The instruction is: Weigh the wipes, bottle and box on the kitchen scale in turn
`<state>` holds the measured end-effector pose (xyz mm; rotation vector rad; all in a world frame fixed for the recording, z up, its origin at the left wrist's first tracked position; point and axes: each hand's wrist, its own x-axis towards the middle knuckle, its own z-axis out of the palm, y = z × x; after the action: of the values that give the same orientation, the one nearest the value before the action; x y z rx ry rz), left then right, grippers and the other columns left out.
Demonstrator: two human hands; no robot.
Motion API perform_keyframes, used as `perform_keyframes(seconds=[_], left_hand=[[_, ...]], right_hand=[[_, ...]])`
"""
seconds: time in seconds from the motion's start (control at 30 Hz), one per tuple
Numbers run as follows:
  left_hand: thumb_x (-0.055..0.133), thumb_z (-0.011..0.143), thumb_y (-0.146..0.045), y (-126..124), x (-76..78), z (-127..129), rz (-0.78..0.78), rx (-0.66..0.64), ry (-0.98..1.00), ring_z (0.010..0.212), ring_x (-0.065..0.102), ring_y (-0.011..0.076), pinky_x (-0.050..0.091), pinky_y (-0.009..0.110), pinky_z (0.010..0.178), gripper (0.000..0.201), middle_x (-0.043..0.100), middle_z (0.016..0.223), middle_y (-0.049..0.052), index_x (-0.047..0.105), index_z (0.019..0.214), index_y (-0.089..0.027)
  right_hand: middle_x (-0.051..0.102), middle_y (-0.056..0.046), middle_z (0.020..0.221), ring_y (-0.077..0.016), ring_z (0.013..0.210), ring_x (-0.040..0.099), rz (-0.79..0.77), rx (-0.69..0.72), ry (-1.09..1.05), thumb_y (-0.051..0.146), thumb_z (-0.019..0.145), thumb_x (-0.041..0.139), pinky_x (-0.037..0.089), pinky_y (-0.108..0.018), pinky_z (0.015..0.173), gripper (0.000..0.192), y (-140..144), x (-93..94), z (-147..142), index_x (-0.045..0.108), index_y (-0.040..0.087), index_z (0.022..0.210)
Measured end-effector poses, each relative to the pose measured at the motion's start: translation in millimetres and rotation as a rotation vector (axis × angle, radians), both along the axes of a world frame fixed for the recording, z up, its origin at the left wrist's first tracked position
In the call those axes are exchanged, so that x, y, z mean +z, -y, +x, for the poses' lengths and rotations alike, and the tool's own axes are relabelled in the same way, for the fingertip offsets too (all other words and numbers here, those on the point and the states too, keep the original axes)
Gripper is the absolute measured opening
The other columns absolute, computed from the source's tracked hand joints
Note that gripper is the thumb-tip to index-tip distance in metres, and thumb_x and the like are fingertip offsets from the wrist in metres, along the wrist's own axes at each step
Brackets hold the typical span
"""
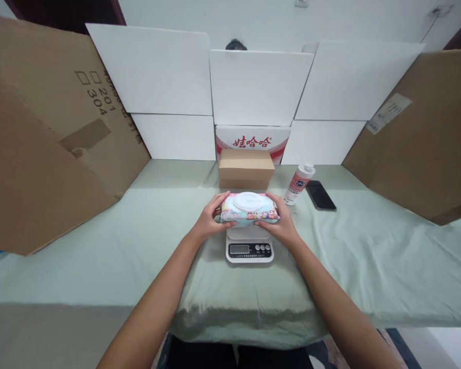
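Note:
A pack of wet wipes with a white lid and a colourful printed wrapper is held between my two hands. My left hand grips its left end, thumb along the front edge and fingers round the side. On the right end, my right hand grips it the same way. The pack is over the white kitchen scale, hiding most of its platform; whether it touches the platform I cannot tell. The scale's display and buttons face me.
Behind the pack stands a brown cardboard box, with a white and red carton at its back. A white and pink bottle and a black phone are to the right. Large cardboard sheets and white panels border the green cloth.

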<state>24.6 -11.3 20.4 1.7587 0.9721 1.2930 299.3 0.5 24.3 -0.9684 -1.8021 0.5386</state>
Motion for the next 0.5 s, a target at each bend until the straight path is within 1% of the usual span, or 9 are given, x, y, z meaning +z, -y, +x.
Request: perform_keyframes(seconds=[0.07, 0.13, 0.2, 0.23, 0.27, 0.3, 0.37, 0.43, 0.5], left_hand=[[0.094, 0.065, -0.057, -1, -7.4, 3, 0.001, 0.002, -0.012, 0.139, 0.059, 0.0360, 0.063, 0.042, 0.101, 0.101, 0.055, 0.152, 0.018, 0.059, 0.154, -0.025], [0.093, 0.067, -0.057, -1, -9.4, 6, 0.015, 0.002, -0.043, 0.135, 0.061, 0.0342, 0.063, 0.039, 0.096, 0.099, 0.055, 0.152, 0.017, 0.058, 0.155, -0.026], [0.091, 0.069, -0.060, 0, -8.3, 5, 0.033, 0.012, -0.088, 0.126, 0.064, 0.0321, 0.062, 0.036, 0.087, 0.101, 0.055, 0.152, 0.017, 0.055, 0.157, -0.028], [0.090, 0.068, -0.064, -1, -7.2, 2, 0.049, 0.014, -0.120, 0.121, 0.065, 0.0312, 0.061, 0.035, 0.084, 0.104, 0.055, 0.152, 0.017, 0.053, 0.159, -0.028], [0.088, 0.069, -0.069, -1, -6.1, -1, 0.068, 0.011, -0.154, 0.117, 0.065, 0.0300, 0.060, 0.035, 0.083, 0.106, 0.055, 0.152, 0.017, 0.052, 0.160, -0.029], [0.082, 0.072, -0.075, -1, -5.1, -5, 0.092, 0.008, -0.187, 0.112, 0.065, 0.0285, 0.059, 0.035, 0.083, 0.105, 0.055, 0.152, 0.017, 0.051, 0.161, -0.030], [0.064, 0.084, -0.082, -1, -3.6, -15, 0.139, 0.005, -0.252, 0.106, 0.064, 0.0258, 0.057, 0.037, 0.088, 0.094, 0.056, 0.153, 0.016, 0.051, 0.162, -0.031], [0.048, 0.093, -0.082, -1, -3.1, -22, 0.189, 0.023, -0.306, 0.111, 0.064, 0.0263, 0.056, 0.038, 0.096, 0.085, 0.055, 0.154, 0.016, 0.052, 0.161, -0.031], [0.046, 0.093, -0.083, -2, -3.8, -24, 0.253, 0.045, -0.347, 0.128, 0.061, 0.0315, 0.053, 0.042, 0.108, 0.086, 0.054, 0.156, 0.017, 0.052, 0.161, -0.030]], right_hand=[[0.066, -0.017, 0.141, -0.0386, 0.133, 0.063, 0.016, -0.012, 0.007, 0.069, 0.071, 0.089, 0.051, -0.060, 0.116, 0.091, 3, -5.3, 1, 0.058, 0.026, 0.145], [0.066, -0.017, 0.142, -0.0390, 0.136, 0.062, 0.018, -0.033, 0.007, 0.069, 0.070, 0.089, 0.050, -0.059, 0.117, 0.094, 6, -9.5, 5, 0.057, 0.025, 0.147], [0.062, -0.018, 0.147, -0.0376, 0.132, 0.064, -0.018, -0.039, -0.022, 0.070, 0.070, 0.088, 0.056, -0.054, 0.109, 0.100, 8, -13.4, 9, 0.053, 0.025, 0.152], [0.060, -0.018, 0.151, -0.0344, 0.122, 0.068, -0.043, -0.041, -0.068, 0.073, 0.072, 0.084, 0.060, -0.049, 0.098, 0.101, 7, -15.5, 12, 0.050, 0.026, 0.156], [0.058, -0.017, 0.154, -0.0286, 0.105, 0.072, -0.063, -0.050, -0.136, 0.076, 0.077, 0.078, 0.062, -0.043, 0.084, 0.100, 6, -17.4, 15, 0.047, 0.028, 0.159], [0.056, -0.016, 0.156, -0.0208, 0.085, 0.070, -0.076, -0.070, -0.220, 0.079, 0.082, 0.069, 0.058, -0.037, 0.069, 0.095, 4, -19.1, 19, 0.044, 0.031, 0.161], [0.057, -0.013, 0.154, -0.0085, 0.057, 0.051, -0.087, -0.146, -0.394, 0.077, 0.093, 0.050, 0.042, -0.029, 0.050, 0.080, -2, -21.7, 27, 0.042, 0.036, 0.161], [0.061, -0.011, 0.146, -0.0052, 0.049, 0.038, -0.100, -0.225, -0.505, 0.072, 0.098, 0.042, 0.032, -0.026, 0.046, 0.070, -8, -23.1, 33, 0.047, 0.037, 0.157], [0.064, -0.011, 0.143, -0.0053, 0.050, 0.040, -0.124, -0.229, -0.511, 0.071, 0.097, 0.044, 0.032, -0.026, 0.047, 0.068, -12, -24.4, 37, 0.052, 0.035, 0.153]])
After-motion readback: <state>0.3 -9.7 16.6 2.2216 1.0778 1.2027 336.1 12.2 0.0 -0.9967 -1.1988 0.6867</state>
